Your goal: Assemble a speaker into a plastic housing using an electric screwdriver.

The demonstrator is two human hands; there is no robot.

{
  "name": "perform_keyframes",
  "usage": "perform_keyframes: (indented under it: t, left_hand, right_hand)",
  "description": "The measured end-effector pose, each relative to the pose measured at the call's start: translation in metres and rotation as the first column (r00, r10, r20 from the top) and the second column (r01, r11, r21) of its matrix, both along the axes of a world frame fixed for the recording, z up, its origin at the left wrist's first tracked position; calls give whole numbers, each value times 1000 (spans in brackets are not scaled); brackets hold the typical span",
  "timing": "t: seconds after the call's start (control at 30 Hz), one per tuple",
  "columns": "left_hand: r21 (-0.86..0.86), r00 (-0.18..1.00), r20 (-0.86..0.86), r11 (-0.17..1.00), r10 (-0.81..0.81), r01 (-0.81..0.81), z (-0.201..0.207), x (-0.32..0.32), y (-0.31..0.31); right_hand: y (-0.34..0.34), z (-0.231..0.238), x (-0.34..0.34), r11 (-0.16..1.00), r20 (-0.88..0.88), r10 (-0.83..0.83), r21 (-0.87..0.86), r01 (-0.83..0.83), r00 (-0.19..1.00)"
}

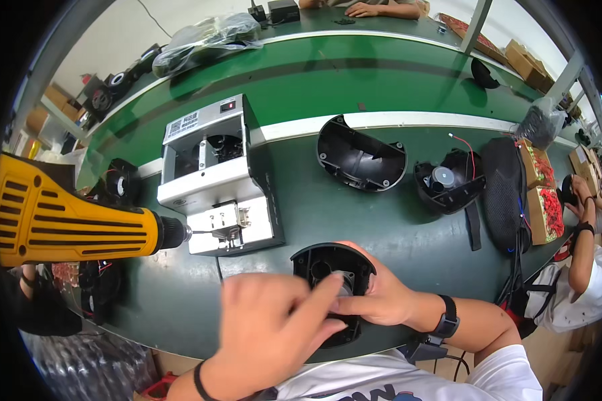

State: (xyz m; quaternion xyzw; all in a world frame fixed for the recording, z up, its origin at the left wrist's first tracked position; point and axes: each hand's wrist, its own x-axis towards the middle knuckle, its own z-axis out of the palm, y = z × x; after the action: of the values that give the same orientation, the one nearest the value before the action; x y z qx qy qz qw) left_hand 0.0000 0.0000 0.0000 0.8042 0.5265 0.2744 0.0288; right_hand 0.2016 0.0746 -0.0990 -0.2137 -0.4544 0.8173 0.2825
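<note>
My right hand (pixel 384 291) is closed around the edge of a curved black plastic housing (pixel 324 257), with the thumb reaching inside. A round grey speaker (pixel 346 286) shows partly within the housing, under my fingers. Coming from the lower left, my left hand (pixel 267 321) is slightly blurred; its index finger and thumb bend around the speaker, and its other fingers are curled. Beyond my hands lies an open black half shell (pixel 361 157). To its right is a second housing (pixel 448 180) with a silver speaker and a red wire.
A yellow power drill (pixel 80 220) juts in from the left, its tip close to a silver bench machine (pixel 214 174). At right sit a black mesh piece (pixel 505 194) and boxes of red parts (pixel 545 214). Other people work at the right and far side.
</note>
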Motion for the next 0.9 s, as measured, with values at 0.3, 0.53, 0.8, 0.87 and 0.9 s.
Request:
perform_keyframes:
  t: [0.3, 0.53, 0.8, 0.87, 0.9]
  left_hand:
    - [551, 748, 661, 715, -59, -430, 45, -113, 18]
    - [88, 814, 579, 996, -41, -13, 57, -119, 34]
    - [303, 949, -80, 914, 306, -269, -8, -3, -24]
    - [-28, 972, -163, 984, 170, -176, -5, 23, 3]
    - [-21, 971, -205, 992, 121, -128, -13, 28, 14]
  right_hand:
    - [0, -2, -12, 920, -105, -134, -382, 84, 985]
    - [1, -7, -12, 944, -101, -156, -309, 118, 983]
    - [2, -4, -13, 985, 24, -153, -71, 154, 988]
    - [1, 2, -6, 989, 47, -129, -66, 132, 991]
    - [1, 2, -4, 990, 49, -125, -62, 128, 991]
